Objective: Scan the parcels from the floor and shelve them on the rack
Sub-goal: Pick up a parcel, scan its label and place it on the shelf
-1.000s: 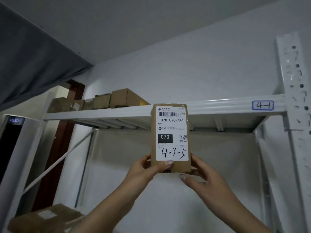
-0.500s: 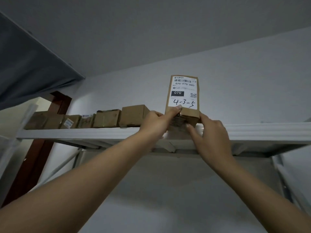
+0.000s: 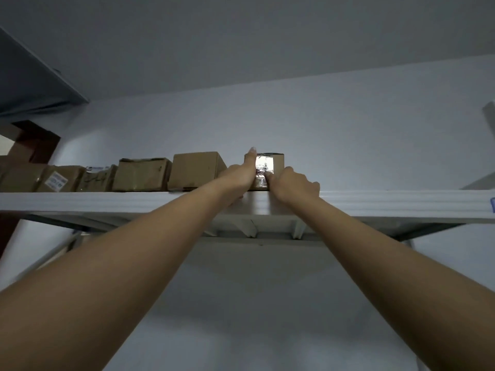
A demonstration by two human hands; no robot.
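A small brown cardboard parcel [image 3: 276, 167] lies on the white rack's top shelf [image 3: 375, 203], its taped end face turned toward me and glinting. It sits just right of a row of other parcels. My left hand [image 3: 238, 175] lies against the parcel's left side, one straight finger pointing up along its edge. My right hand [image 3: 293, 184] has curled fingers over the shelf's front lip, and its thumb tip presses on the parcel's front face. The parcel's label is out of sight.
Several brown parcels [image 3: 197, 170] line the same shelf to the left, ending at a dark door frame [image 3: 29, 140]. Bare shelf stretches right of my hands to a blue tag [image 3: 492, 204]. A grey wall stands behind, with the ceiling close above.
The parcel went from upright below the shelf, up over its edge, then tipped flat onto it. Both hands slid from gripping its lower end to touching its front and side.
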